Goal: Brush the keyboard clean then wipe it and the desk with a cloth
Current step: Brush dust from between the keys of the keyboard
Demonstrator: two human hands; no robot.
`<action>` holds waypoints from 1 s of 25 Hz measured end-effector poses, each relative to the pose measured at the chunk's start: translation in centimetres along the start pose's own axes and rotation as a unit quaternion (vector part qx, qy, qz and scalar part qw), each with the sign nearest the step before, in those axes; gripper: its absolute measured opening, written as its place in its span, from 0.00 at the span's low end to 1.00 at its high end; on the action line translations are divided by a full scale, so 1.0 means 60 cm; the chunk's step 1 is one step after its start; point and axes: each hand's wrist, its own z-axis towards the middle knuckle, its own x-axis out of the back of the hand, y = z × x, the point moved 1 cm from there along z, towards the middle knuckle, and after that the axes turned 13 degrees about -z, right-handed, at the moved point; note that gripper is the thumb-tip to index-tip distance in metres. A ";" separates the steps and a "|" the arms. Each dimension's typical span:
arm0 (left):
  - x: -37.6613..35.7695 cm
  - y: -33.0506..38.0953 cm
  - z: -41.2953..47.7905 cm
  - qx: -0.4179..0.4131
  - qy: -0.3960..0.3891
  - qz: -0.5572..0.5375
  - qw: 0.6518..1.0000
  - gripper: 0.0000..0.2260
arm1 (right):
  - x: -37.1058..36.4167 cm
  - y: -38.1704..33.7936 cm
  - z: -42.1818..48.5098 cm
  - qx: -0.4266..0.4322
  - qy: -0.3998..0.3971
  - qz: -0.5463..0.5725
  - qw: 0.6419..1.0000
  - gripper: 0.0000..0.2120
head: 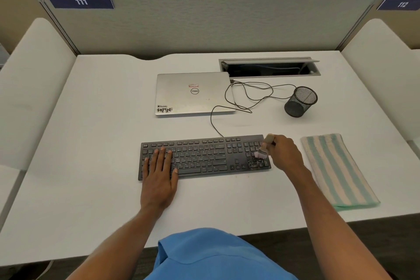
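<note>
A black keyboard [204, 157] lies flat on the white desk [95, 134]. My left hand [159, 177] rests on the keyboard's left half with straight, spread fingers. My right hand [285, 152] grips a small brush [263, 149] by its pale handle at the keyboard's right end. The brush's bristles touch the number pad keys. Some dusty debris shows on the keys at the front right corner. A folded cloth [336, 170] with green and cream stripes lies on the desk right of the keyboard, untouched.
A closed silver laptop [193, 93] sits behind the keyboard. A thin black cable [241, 102] loops from it to the keyboard. A black mesh pen cup [300, 102] stands at the right. An open cable tray [268, 67] is set into the desk's back. Partition walls surround the desk.
</note>
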 end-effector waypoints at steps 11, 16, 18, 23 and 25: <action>0.000 0.000 0.001 0.003 0.001 0.002 1.000 0.29 | -0.022 0.003 0.017 -0.008 0.088 0.050 0.995 0.20; -0.001 0.001 0.000 0.002 0.001 0.001 1.000 0.29 | -0.003 0.020 0.030 0.009 0.071 0.028 0.997 0.18; -0.001 0.001 0.000 0.000 0.002 0.001 1.000 0.29 | -0.008 0.023 0.025 0.017 0.092 0.066 0.993 0.18; 0.001 0.002 0.000 0.000 0.007 0.001 1.000 0.29 | -0.028 0.053 0.019 0.007 0.048 0.048 0.998 0.18; -0.001 0.003 -0.001 -0.001 0.006 0.001 1.000 0.29 | -0.018 0.056 0.019 0.008 0.060 0.068 0.996 0.16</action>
